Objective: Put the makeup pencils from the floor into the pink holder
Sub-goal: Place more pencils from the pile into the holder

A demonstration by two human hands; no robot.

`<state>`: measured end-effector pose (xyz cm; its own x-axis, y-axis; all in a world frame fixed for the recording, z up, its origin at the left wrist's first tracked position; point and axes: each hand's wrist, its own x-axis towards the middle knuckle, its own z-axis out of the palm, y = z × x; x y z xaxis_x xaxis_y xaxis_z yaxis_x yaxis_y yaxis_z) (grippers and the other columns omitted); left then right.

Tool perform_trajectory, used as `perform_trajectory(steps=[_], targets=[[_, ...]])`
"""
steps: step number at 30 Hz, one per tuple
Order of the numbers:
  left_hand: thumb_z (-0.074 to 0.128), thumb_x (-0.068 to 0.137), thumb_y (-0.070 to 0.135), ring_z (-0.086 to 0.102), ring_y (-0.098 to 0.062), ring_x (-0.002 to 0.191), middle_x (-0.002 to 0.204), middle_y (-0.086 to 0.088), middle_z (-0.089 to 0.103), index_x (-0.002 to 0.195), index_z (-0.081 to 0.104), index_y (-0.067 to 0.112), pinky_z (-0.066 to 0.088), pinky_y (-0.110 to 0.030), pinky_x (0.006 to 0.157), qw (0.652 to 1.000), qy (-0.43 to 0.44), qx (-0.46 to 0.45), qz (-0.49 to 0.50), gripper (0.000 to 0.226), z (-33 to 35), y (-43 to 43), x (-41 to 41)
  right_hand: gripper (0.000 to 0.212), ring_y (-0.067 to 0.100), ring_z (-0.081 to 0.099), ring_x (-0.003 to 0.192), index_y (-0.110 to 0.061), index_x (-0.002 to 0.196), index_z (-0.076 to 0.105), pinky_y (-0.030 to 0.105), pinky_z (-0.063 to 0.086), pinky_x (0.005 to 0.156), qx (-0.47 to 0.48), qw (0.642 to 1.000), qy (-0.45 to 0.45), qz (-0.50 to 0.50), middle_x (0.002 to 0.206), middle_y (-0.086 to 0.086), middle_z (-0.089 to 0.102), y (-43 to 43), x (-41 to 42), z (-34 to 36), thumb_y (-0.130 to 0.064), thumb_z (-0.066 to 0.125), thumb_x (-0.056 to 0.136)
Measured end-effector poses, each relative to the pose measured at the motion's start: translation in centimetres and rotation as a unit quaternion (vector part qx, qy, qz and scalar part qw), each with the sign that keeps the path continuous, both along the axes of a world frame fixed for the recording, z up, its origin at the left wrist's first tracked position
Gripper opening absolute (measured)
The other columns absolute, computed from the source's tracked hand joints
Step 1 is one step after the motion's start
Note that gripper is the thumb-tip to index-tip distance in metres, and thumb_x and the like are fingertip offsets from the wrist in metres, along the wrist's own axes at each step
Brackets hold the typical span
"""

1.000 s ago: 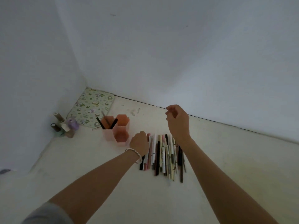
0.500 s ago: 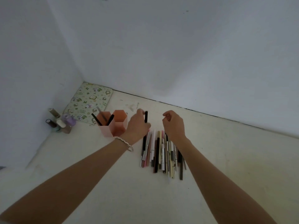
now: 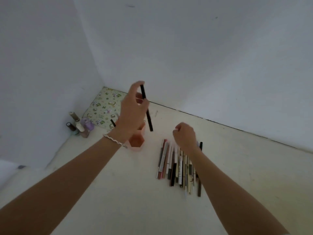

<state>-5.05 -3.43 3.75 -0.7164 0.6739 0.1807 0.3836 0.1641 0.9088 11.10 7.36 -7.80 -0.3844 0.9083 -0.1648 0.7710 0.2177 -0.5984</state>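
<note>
The left hand (image 3: pixel 133 109) is raised above the pink holder (image 3: pixel 136 141), its fingers (image 3: pixel 135 87) and thumb pinching a black makeup pencil (image 3: pixel 147 109) near the pencil's upper part. The pencil hangs nearly upright, tilted a little, with its lower end in the air just to the right of the holder and clear of the floor (image 3: pixel 118 192). A silver bracelet (image 3: pixel 115 141) circles the left wrist.

The holder stands on the floor under and behind that hand — a cluster of hexagonal cells, of which the nearest one shows its open mouth; the hand hides most of the rest. One dark pencil end (image 3: pixel 113 123) sticks out to the left of the wrist, seemingly from a hidden cell.

The right hand (image 3: pixel 185 136) hovers over the far end of the row of makeup pencils (image 3: pixel 177 167), fingers curled in toward the palm; whether they touch or grip anything there cannot be told. The pencils lie side by side on the floor, pink, white, brown and black, most of them pointing away from the person, partly under the right wrist.

In the corner to the left lies a patterned pad (image 3: pixel 105 107) against the wall, with a few small bottles (image 3: pixel 79 126) — nail polish, by the look — grouped just beside it.
</note>
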Motion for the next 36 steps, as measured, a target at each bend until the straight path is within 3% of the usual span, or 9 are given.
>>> perform_trajectory(steps=[4,7,13,16,21,25,29,33,36], targets=[[0.056,0.090,0.006,0.063,-0.013,0.078,0.084,0.007,0.058,0.131,0.050,0.026,0.056,-0.026,0.074,0.991,0.048,0.064,0.105,0.047,1.4,-2.9,-4.8,0.013,0.010,0.057,0.066,-0.015,0.095,0.062,0.014,0.041,0.056,0.028,0.980,0.183,-0.074,0.080,-0.005,0.062,1.9,-2.0,6.3,-0.008,0.054,0.086],[0.056,0.090,0.002,0.062,-0.013,0.076,0.084,0.004,0.060,0.131,0.050,0.021,0.057,-0.033,0.076,0.991,0.063,0.030,0.117,0.046,-0.5,-4.4,-5.5,0.013,0.019,0.061,0.066,-0.013,0.097,0.062,0.023,0.049,0.061,0.034,0.947,0.301,-0.102,0.078,-0.005,0.062,1.3,-3.9,9.7,-0.007,0.055,0.087],[0.052,0.082,-0.007,0.053,-0.030,0.115,0.120,-0.011,0.061,0.124,0.059,0.009,0.038,-0.034,0.103,0.985,0.135,-0.084,0.072,0.046,-5.6,-6.5,-4.6,0.013,0.018,0.061,0.069,-0.013,0.100,0.059,0.020,0.050,0.062,0.034,0.916,0.395,-0.059,0.079,-0.003,0.062,-2.4,-6.7,11.9,-0.006,0.056,0.090],[0.049,0.076,-0.005,0.048,-0.024,0.118,0.125,-0.006,0.058,0.124,0.056,0.011,0.031,-0.026,0.101,0.983,0.104,-0.063,0.140,0.051,-4.6,-7.5,-5.5,0.010,0.009,0.062,0.072,-0.014,0.097,0.059,0.015,0.050,0.066,0.057,0.907,0.417,-0.029,0.082,-0.005,0.063,-4.3,-8.4,12.1,-0.007,0.057,0.091],[0.041,0.074,-0.009,0.056,-0.017,0.106,0.115,0.000,0.060,0.118,0.056,0.015,0.049,-0.035,0.091,0.987,0.061,0.021,0.146,0.053,-1.2,-8.4,-6.4,0.012,-0.001,0.059,0.076,-0.018,0.096,0.057,0.011,0.047,0.072,0.087,0.915,0.390,0.055,0.085,-0.011,0.062,-7.7,-10.4,10.3,-0.007,0.056,0.094],[0.039,0.075,-0.010,0.061,-0.014,0.089,0.105,0.002,0.061,0.108,0.057,0.020,0.050,-0.024,0.074,0.989,0.022,0.052,0.136,0.048,0.0,-7.7,-4.4,0.010,0.012,0.062,0.092,-0.012,0.094,0.064,0.027,0.051,0.086,0.086,0.950,0.251,0.162,0.098,-0.003,0.068,-9.2,-10.0,7.7,-0.008,0.056,0.091],[0.047,0.078,-0.004,0.060,-0.016,0.082,0.091,0.003,0.060,0.093,0.054,0.019,0.050,-0.025,0.073,0.998,0.011,0.043,0.048,0.028,-1.9,-5.8,0.3,0.020,0.012,0.061,0.087,-0.012,0.098,0.066,0.027,0.051,0.080,0.111,0.952,0.263,0.108,0.100,-0.003,0.066,-7.8,-7.5,7.3,-0.003,0.058,0.083],[0.055,0.085,0.003,0.056,-0.009,0.073,0.085,0.010,0.054,0.089,0.053,0.018,0.044,-0.013,0.069,0.987,0.064,-0.120,-0.082,0.016,-6.3,-2.5,6.0,0.026,0.000,0.059,0.079,-0.015,0.103,0.065,0.017,0.047,0.073,0.092,0.966,0.241,0.018,0.098,-0.009,0.064,-3.9,-3.2,7.9,0.000,0.053,0.085],[0.049,0.094,0.013,0.060,-0.025,0.097,0.104,-0.008,0.061,0.106,0.056,0.008,0.049,-0.028,0.083,0.946,0.055,-0.280,-0.153,0.014,-9.5,-0.1,8.7,0.024,0.003,0.058,0.069,-0.017,0.098,0.066,0.017,0.046,0.065,0.060,0.973,0.224,-0.015,0.094,-0.007,0.067,-1.9,0.2,7.6,-0.001,0.051,0.087]])
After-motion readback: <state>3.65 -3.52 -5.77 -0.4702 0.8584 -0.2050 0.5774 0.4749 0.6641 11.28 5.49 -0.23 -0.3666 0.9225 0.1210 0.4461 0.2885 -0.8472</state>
